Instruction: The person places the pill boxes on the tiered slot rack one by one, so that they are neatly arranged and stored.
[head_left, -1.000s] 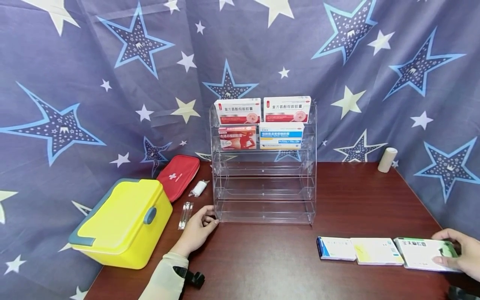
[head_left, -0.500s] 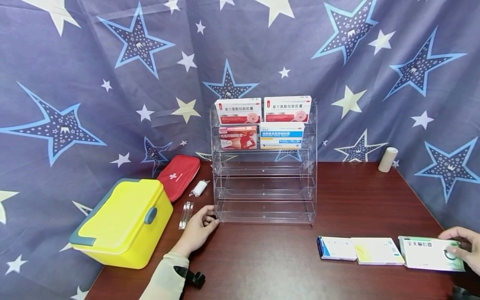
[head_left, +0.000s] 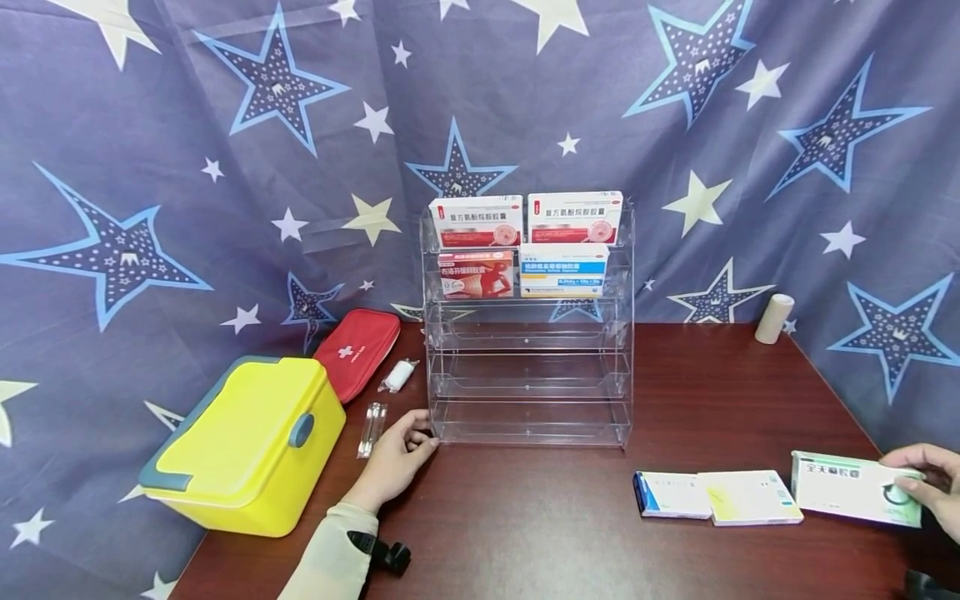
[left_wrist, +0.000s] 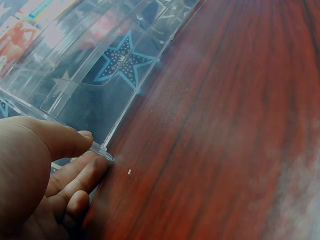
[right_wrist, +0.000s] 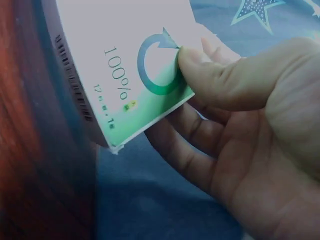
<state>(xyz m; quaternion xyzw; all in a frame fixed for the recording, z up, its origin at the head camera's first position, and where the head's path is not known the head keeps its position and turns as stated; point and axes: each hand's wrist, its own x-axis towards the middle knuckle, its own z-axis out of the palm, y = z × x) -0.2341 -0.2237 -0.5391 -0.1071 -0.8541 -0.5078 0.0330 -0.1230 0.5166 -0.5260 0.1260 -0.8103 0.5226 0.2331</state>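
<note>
- Pinching a white-green med box at its R end, the right hand has thumb on the printed face, fingers curled under; wrist view shows the thumb beside the green arrow logo.
- Box sits raised off the worktop, tilted, near the R front edge, just right of two other flat boxes.
- Those two: blue-edged box and white-yellow box, lying flat, touching side by side.
- Left hand rests at the front-left bottom corner of the clear acrylic rack; fingers loosely curled, touching the corner, thumb over the base edge, grasping nothing that can be seen.
- Rack's top 2 tiers carry 4 med boxes; lower tiers show none.
- L of rack: yellow case, red first-aid pouch, small bandage roll, swab pack.
- Beige tape roll stands at far R, by the star curtain.
</note>
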